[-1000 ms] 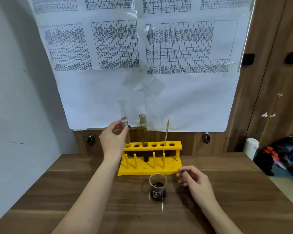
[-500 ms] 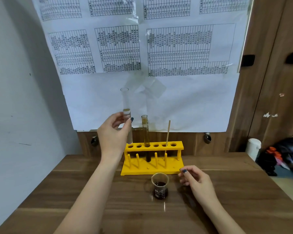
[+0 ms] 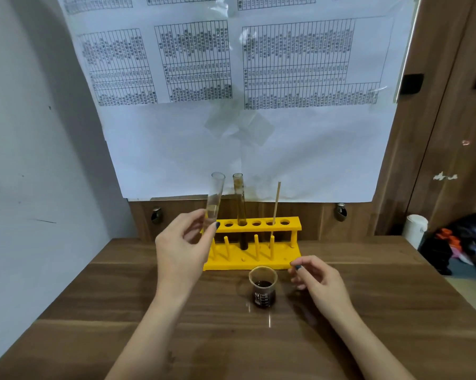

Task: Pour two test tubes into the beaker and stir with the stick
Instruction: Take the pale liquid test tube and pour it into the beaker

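**Nearly empty tube held beside the rack, beaker lower right of it**

A brown wooden surface [image 3: 368, 311] fills the lower half of the frame, and behind it a large white sheet of printed tables [image 3: 245, 78] is taped to the wall. At the back of the surface, in the middle of the frame, a yellow rack [image 3: 258, 242] is placed. One test tube [image 3: 241, 204] with dark liquid at its bottom is standing upright in the rack, and a thin wooden stick [image 3: 276, 204] is leaned in a hole further right.

A second test tube [image 3: 214, 201] is held by the left hand [image 3: 182, 250], just at the left end of the rack. Its long axis is almost vertical, with the open mouth upward and tilted a little to the right. Only a pale trace seems to be left inside, so it is judged to be already poured out. The tube is pinched near its lower part between the thumb and the other fingers [image 3: 216, 224]; the bottom end is hidden behind the hand.

The beaker [image 3: 262, 289], with dark liquid in it, is standing in front of the rack, to the lower right of the held tube. The right hand [image 3: 321, 283] is seen just to the right of the beaker, not touching it, with the fingers loosely curled and holding nothing.

The free holes of the rack lie directly right of the held tube, so a short move down into the rack is probably what is needed. The full tube and the stick are about midway between the two hands.
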`<state>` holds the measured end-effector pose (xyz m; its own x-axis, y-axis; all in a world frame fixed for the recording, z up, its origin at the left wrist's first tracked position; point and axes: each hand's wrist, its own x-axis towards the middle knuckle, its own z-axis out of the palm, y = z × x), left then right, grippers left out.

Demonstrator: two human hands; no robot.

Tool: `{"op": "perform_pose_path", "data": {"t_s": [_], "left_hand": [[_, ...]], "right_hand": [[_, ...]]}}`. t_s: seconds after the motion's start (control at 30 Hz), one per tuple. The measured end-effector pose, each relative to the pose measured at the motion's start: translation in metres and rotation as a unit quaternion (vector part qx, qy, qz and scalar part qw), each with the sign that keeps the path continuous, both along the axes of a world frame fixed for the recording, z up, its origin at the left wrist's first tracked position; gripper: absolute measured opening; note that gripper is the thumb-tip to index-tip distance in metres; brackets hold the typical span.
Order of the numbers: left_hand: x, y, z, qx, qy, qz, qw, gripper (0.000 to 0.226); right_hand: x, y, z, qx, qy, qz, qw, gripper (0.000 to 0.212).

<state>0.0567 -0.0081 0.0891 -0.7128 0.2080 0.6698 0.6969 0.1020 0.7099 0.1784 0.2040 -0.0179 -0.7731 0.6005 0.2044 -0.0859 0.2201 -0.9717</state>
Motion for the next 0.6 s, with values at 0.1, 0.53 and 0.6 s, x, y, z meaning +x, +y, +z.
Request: {"op": "perform_pose_path", "data": {"t_s": [0.1, 0.53, 0.6], "left_hand": [[-0.001, -0.006, -0.016, -0.019, 0.008, -0.003, 1.000, 0.028], [-0.008, -0.016, -0.050, -0.117, 0.106, -0.002, 0.987, 0.025], [-0.009, -0.016, -0.053, -0.124, 0.113, 0.001, 0.986, 0.025]], "right_hand": [[0.001, -0.003, 0.002, 0.022, -0.001, 0.019, 1.000, 0.025], [0.006, -0.016, 0.018, 0.098, -0.047, 0.089, 0.990, 0.021], [0.007, -0.019, 0.019, 0.114, -0.058, 0.102, 0.987, 0.033]]}}
